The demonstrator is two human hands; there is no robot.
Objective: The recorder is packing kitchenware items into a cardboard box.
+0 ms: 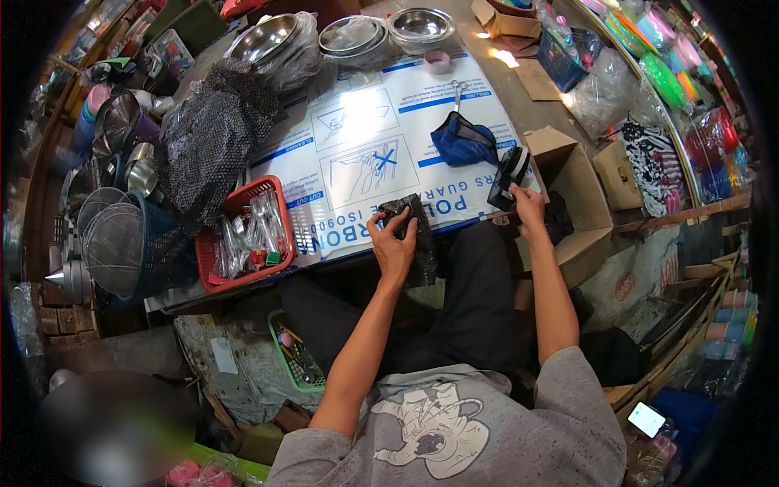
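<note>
My left hand (394,246) grips the top of a black plastic-wrapped bundle (424,259) between thumb and fingers, at the table's near edge. The bundle hangs down over the edge, in front of my legs. Further right, my right hand (529,207) holds a black object with a pale band (510,176), whose exact kind I cannot tell. Just beyond it on the table lies a blue and black cloth pouch (464,140). A metal tool with a ringed end (456,94) extends from behind the pouch.
The table (359,122) bears a printed white sheet. A red basket of wrapped cutlery (246,234) and black bubble wrap (213,134) lie left. Steel bowls (421,27) and a tape roll (436,61) stand at the back. An open cardboard box (578,182) is right.
</note>
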